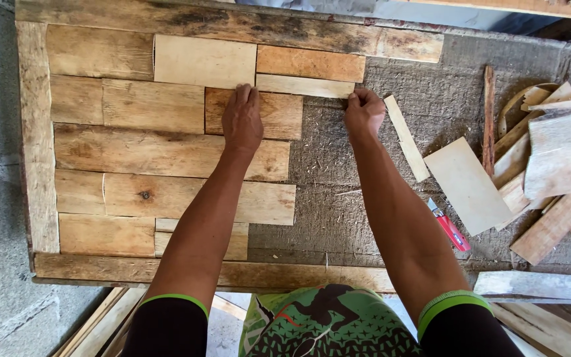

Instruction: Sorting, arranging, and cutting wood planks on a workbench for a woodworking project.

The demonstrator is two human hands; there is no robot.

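A wooden frame (34, 145) lies flat before me, partly filled with fitted wood pieces of different tones. A pale narrow strip (304, 85) sits in the second row from the top. My left hand (242, 119) lies flat, fingers on the strip's left end and palm over a reddish-brown piece (284, 116) below it. My right hand (363, 111) is curled at the strip's right end, fingertips pinching or pushing its edge. The right part of the frame shows bare rough backing board (431, 106).
Loose on the backing are a thin pale slat (406, 137), a flat light rectangle of wood (467, 185) and a red utility knife (449, 228). A heap of wood offcuts (550, 152) lies at the right. More planks (540, 287) lie at the lower right.
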